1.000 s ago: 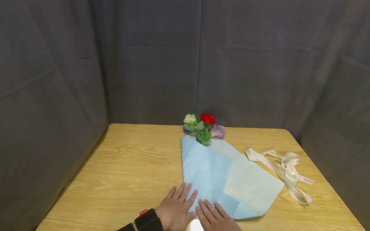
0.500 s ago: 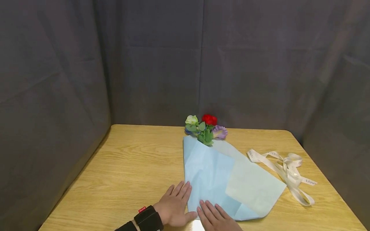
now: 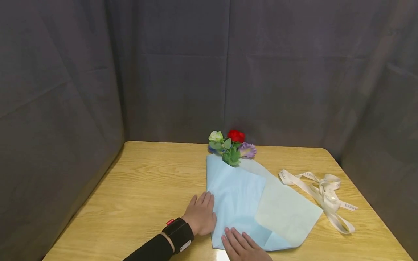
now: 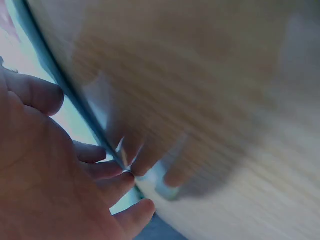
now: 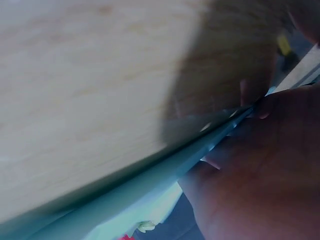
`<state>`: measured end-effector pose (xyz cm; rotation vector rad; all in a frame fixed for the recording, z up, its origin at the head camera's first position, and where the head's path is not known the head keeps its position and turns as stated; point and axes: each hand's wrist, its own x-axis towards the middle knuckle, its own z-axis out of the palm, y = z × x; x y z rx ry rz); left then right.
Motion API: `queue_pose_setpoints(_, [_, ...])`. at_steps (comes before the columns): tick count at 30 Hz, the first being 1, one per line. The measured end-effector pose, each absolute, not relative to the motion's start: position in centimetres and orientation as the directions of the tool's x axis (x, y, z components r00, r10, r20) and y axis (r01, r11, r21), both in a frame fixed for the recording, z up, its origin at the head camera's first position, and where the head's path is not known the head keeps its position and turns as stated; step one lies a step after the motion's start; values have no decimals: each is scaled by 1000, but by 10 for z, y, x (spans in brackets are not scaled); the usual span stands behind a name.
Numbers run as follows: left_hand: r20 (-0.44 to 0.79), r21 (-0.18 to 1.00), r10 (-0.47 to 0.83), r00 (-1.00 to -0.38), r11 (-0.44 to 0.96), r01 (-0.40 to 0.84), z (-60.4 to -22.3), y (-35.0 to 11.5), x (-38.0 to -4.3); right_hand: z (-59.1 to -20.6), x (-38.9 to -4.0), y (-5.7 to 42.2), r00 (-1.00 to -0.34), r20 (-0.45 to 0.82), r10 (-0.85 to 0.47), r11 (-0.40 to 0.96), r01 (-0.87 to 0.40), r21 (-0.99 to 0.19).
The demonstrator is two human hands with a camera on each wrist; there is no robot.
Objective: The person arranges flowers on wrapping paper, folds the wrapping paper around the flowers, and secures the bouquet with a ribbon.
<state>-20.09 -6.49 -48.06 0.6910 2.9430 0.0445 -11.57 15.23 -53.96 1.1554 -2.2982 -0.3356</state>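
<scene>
Pale blue wrapping paper (image 3: 235, 199) lies on the table, its left flap folded over the stems of a small bunch of flowers (image 3: 232, 148). White, red and purple blooms with green leaves stick out at the top. My left hand (image 3: 200, 214) lies along the paper's left folded edge, fingers straight and pointing away; in the left wrist view its fingertips meet that edge. My right hand (image 3: 243, 246) rests with extended fingers on the paper's near end. Its wrist view shows the palm (image 5: 255, 170) low over the paper's edge.
A loose tangle of white printed ribbon (image 3: 326, 195) lies right of the paper, close to its right corner. The wooden table (image 3: 147, 181) is enclosed by dark grey cloth (image 3: 176, 72) at the back and sides.
My left hand has slid away from me along the paper's left edge, its thumb drawing in from the near end. The right hand stays in place on the paper.
</scene>
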Motion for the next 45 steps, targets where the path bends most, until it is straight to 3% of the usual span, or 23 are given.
queue_pose_setpoints(6, [-104, 75, 382, -918, 924, 375, -477, -61, -221, -544, -120, 154, -424, 435, -794, 602, -642, 474])
queue_pose_setpoints(15, [-168, 70, 264, -950, 964, 256, -479, -56, -259, -541, -116, 153, -467, 396, -791, 610, -654, 446])
queue_pose_setpoints(28, [-184, 75, 171, -968, 984, 159, -484, -60, -315, -560, -119, 149, -380, 566, -731, 647, -650, 399])
queue_pose_setpoints(36, [-178, 106, 91, -980, 992, 73, -486, -57, -345, -562, -119, 151, -444, 531, -722, 667, -653, 360])
queue_pose_setpoints(45, [-176, 137, 35, -984, 990, 11, -485, -66, -355, -576, -127, 151, -296, 625, -722, 623, -672, 401])
